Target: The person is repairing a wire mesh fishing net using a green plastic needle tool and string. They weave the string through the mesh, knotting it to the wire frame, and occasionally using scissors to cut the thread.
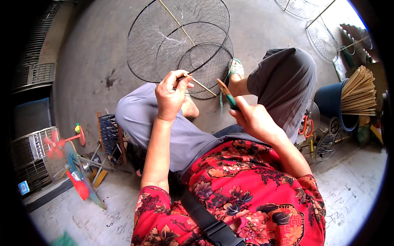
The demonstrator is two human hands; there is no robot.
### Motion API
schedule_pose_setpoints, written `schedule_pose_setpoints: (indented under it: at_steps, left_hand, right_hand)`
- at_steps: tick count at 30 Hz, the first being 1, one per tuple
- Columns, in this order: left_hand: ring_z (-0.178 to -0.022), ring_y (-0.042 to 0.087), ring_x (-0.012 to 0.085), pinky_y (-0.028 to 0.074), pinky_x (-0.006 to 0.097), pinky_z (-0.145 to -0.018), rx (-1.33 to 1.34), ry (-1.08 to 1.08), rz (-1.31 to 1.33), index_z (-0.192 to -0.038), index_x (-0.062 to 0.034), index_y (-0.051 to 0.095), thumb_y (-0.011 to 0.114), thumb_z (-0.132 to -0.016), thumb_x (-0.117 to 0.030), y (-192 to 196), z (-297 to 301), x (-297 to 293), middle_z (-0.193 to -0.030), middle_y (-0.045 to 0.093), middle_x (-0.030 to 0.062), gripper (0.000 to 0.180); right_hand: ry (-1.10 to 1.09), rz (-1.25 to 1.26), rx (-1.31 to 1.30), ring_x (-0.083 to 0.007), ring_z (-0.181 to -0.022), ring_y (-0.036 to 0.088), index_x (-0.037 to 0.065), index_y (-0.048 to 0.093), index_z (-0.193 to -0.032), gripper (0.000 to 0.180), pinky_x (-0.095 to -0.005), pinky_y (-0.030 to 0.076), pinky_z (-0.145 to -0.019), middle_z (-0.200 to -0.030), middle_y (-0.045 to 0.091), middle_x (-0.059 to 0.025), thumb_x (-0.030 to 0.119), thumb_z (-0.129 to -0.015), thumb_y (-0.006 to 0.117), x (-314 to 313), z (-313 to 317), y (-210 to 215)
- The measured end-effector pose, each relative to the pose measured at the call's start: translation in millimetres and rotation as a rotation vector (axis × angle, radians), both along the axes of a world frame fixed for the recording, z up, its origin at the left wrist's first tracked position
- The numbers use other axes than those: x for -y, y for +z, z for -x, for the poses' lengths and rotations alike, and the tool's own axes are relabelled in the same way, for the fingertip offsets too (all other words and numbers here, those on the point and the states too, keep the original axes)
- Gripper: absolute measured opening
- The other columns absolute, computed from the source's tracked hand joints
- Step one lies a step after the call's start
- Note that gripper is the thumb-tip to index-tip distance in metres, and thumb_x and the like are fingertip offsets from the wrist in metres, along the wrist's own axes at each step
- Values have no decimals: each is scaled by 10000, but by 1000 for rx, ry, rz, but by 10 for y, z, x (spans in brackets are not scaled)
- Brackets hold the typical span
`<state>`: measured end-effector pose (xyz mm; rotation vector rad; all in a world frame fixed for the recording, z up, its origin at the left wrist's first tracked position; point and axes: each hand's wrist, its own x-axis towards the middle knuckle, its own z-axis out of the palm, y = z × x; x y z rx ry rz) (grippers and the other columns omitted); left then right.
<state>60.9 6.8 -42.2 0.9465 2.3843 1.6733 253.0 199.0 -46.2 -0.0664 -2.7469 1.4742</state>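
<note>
A round, collapsible net trap (141, 78) with black hoops and fine mesh stands on the floor between my legs. My left hand (169, 96) is closed on its near hoop, thumb and fingers pinching the rim together with a pale stick end. One thin bamboo stick (176, 19) runs across the upper hoop, and another bamboo stick (204, 87) slants down from beside my fingers. In my right hand (258, 121), to the right of the trap, is a knife (224, 88) with a green handle and brownish blade. Its blade points up and left, apart from the hoop.
At right, a blue bucket (326, 100) lies tilted, full of bamboo sticks (359, 92). Red-handled scissors (305, 125) hang near it. More net traps (322, 39) stand far right. A folding chair (108, 133) and a red toy windmill (61, 143) are at left.
</note>
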Motion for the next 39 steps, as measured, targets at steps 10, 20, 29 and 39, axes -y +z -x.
schedule_pose_setpoints:
  at_steps: [10,20,29,39]
  left_hand:
    - [-693,704,103,530,228,-599,103,12,-34,-1011,6,673,723,-898,-6,-3,-11,13,-865,730,46,124]
    - [-702,670,100,561,229,-602,248,41,-116,-1108,37,635,699,-906,31,15,-23,38,-970,722,107,212]
    - [-685,656,95,562,235,-582,206,6,-94,-1147,39,624,692,-910,31,41,-42,37,-973,721,109,246]
    - [-606,620,73,519,244,-520,138,27,-58,-1124,1,676,720,-894,-7,39,-93,-79,-870,728,46,235]
  right_hand:
    - [66,-281,-77,-383,-609,630,67,465,-986,226,-474,476,-527,-664,592,-167,229,-964,621,159,623,-383]
    - [77,-316,-244,-333,-575,634,103,504,-1038,224,-452,469,-511,-684,614,-132,305,-987,583,125,916,-652]
    - [80,-254,-259,-304,-617,651,110,530,-1049,190,-429,480,-531,-729,621,-115,274,-986,602,87,951,-677]
    - [-402,207,-142,-257,-745,669,33,591,-990,263,-353,532,-638,-866,624,-128,155,-851,778,220,896,229]
